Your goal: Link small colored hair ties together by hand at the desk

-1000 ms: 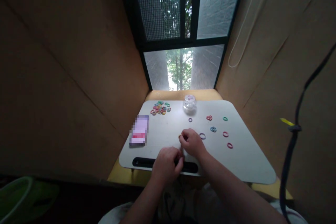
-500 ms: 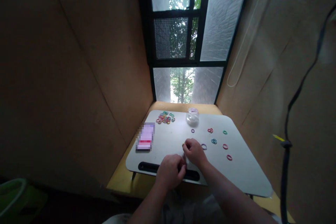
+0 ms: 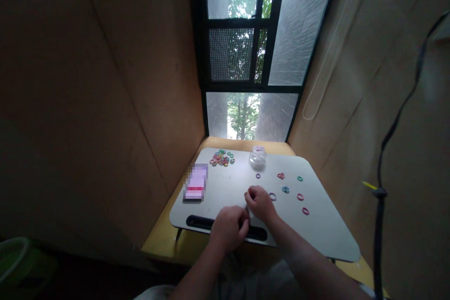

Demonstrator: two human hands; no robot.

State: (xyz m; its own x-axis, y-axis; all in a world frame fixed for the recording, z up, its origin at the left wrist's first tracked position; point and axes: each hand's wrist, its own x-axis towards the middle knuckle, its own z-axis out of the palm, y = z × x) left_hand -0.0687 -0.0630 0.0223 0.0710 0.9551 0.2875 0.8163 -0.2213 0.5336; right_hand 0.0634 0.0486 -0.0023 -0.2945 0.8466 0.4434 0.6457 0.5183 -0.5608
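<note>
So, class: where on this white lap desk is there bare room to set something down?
Bare: the near right corner of the lap desk, below the scattered bands; also between the phone and the jar. Crowded: the band pile, and around the left hand and right hand.

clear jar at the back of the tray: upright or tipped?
Upright. The clear jar stands on its base on the white tray, mouth facing up, beside the pile of coloured bands. Whether it holds anything: cannot tell.
</note>
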